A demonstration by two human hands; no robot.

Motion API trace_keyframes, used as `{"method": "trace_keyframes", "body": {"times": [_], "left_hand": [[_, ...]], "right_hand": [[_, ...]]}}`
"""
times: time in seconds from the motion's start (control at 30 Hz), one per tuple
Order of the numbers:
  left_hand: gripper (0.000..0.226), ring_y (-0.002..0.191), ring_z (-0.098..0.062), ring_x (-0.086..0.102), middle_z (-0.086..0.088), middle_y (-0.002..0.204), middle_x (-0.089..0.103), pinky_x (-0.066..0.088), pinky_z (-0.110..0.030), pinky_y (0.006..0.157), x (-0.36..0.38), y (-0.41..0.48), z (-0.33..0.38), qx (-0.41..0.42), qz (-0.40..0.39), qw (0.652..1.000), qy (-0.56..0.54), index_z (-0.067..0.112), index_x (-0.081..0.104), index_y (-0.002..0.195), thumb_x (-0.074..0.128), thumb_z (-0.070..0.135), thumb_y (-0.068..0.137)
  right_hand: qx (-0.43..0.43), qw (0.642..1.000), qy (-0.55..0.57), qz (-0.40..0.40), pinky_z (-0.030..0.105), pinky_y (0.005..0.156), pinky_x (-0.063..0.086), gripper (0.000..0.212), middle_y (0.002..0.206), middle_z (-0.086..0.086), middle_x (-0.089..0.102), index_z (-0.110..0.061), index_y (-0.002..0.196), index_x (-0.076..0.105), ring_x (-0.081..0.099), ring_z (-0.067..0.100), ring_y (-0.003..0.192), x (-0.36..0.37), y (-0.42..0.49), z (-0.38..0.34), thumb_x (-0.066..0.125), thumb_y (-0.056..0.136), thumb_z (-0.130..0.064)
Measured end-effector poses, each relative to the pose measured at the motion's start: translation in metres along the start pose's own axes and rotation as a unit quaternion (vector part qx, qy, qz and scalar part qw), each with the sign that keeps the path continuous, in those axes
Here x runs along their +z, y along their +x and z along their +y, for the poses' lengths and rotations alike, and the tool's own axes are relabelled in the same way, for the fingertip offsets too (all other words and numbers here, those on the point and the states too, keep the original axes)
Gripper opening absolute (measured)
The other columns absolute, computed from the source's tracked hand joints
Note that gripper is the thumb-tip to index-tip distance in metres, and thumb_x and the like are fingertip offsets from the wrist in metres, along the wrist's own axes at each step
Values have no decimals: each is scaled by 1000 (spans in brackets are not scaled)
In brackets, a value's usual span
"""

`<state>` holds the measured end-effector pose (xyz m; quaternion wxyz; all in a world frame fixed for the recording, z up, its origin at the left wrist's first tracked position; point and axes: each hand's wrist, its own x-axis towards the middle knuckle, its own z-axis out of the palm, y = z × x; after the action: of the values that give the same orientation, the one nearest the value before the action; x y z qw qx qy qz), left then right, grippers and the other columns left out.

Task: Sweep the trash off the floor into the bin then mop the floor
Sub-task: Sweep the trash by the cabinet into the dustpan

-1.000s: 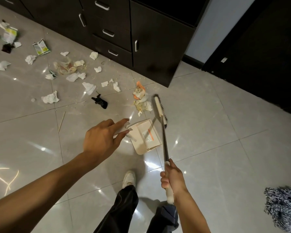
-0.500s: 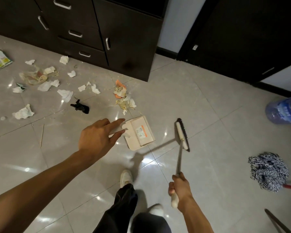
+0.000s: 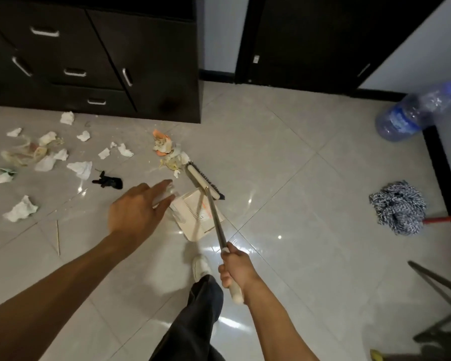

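Note:
My right hand (image 3: 235, 267) grips the lower end of the broom's metal handle. The broom head (image 3: 203, 182) rests on the floor just past the cream dustpan (image 3: 193, 225), touching the near edge of a pile of orange and white scraps (image 3: 167, 151). My left hand (image 3: 138, 209) reaches over the floor and pinches the whitish top of the dustpan's upright handle (image 3: 167, 198); motion blur hides the exact grip. Crumpled tissues (image 3: 80, 168) and wrappers (image 3: 24, 155) lie scattered to the left. A blue-and-white string mop head (image 3: 397, 207) lies at the right.
Dark cabinets with drawers (image 3: 115, 61) line the back left. A large water bottle (image 3: 417, 113) lies by the right wall. A black scrap (image 3: 108, 181) and a thin stick (image 3: 57, 237) lie near my left hand. Dark metal legs (image 3: 443, 285) stand at lower right. My shoe (image 3: 201, 265) is below the dustpan.
The broom head swung from the right of the dustpan to the left and away, landing beside the scrap pile. My left hand stayed at the dustpan handle.

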<state>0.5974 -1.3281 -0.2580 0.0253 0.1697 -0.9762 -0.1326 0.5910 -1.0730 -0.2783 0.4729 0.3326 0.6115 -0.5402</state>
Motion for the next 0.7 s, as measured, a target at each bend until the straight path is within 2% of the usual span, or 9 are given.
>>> {"method": "trace_keyframes", "body": {"times": [0.03, 0.1, 0.17, 0.33, 0.5, 0.7], "left_hand": [[42, 82, -29, 66, -1, 86, 64, 51, -37, 59, -3, -7, 0, 9, 0, 1000, 7, 43, 60, 136, 55, 55, 96], [42, 79, -30, 66, -2, 84, 64, 50, -37, 58, -7, -21, -3, 27, -1, 1000, 16, 41, 62, 135, 60, 52, 95], [42, 77, -30, 66, -4, 83, 64, 50, -36, 57, -11, -33, -9, 40, 5, 999, 26, 38, 63, 135, 62, 51, 95], [41, 72, -30, 64, -6, 81, 62, 49, -36, 55, -21, -61, -20, 43, 16, 998, 43, 36, 64, 134, 58, 52, 96], [40, 72, -27, 63, -4, 82, 61, 50, -36, 54, -23, -74, -40, 41, 18, 998, 41, 38, 63, 133, 55, 55, 97], [45, 71, -25, 61, -2, 79, 61, 51, -34, 54, -28, -77, -81, 38, 22, 999, 33, 34, 62, 134, 47, 57, 98]], "right_hand": [[-9, 1000, 6, 2, 22, 39, 28, 27, 68, 6, 40, -32, 115, 56, 32, 14, 46, -1, -4, 12, 39, 105, -14], [-21, 999, 16, 27, 22, 38, 31, 44, 66, 6, 41, -35, 144, 45, 34, 14, 45, -8, -11, 32, 39, 105, -15], [-35, 998, 19, 49, 22, 38, 33, 50, 64, 6, 41, -32, 154, 37, 36, 13, 44, -16, -20, 49, 38, 106, -15], [-56, 991, 61, 105, 23, 39, 31, 39, 63, 4, 34, -28, 141, 49, 33, 13, 46, -42, -42, 89, 37, 107, -13], [-47, 980, 133, 143, 20, 35, 29, 27, 65, 4, 32, -25, 124, 52, 31, 14, 50, -52, -49, 116, 39, 107, -10], [-5, 981, 133, 141, 19, 34, 29, 20, 66, 5, 34, -13, 119, 51, 30, 14, 50, -5, -29, 134, 38, 105, -6]]}}
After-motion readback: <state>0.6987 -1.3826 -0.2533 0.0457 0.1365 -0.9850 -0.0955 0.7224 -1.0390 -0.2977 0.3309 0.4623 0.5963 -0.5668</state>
